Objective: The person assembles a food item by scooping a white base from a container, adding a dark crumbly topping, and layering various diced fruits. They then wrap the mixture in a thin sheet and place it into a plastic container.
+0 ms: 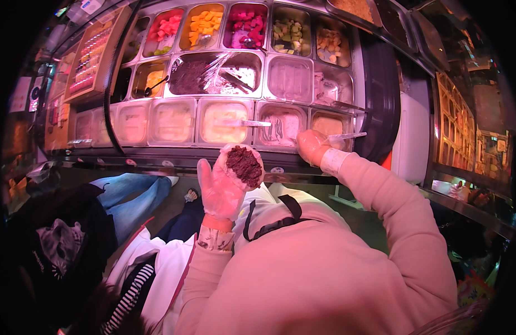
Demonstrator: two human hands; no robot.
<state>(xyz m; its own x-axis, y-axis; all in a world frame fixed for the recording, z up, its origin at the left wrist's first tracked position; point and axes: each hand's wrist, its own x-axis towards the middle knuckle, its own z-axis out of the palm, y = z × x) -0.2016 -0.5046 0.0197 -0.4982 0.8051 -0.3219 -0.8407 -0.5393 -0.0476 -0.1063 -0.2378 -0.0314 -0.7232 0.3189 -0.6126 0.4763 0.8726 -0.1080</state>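
My left hand [217, 192], in a thin clear glove, is raised in front of the counter, thumb apart. On its palm and fingers rests a pale round wrapper [228, 152], its middle covered by a mound of dark reddish-brown paste [244, 167]. My right hand [313, 147] is at the near edge of the front row of metal pans, with its fingers curled. It lies between a pan with dark-streaked pale filling [281, 125] and a pan of tan filling [327, 124]. Whatever its fingertips hold is hidden. A pale utensil handle [348, 135] sticks out beside my right wrist.
Another utensil [257, 123] lies across a pan of creamy yellow filling [217, 134]. Behind stand a film-covered pan of dark paste [193, 75] and pans of cut fruit, including yellow cubes [204, 25]. A person in blue jeans [126, 195] is close on my left.
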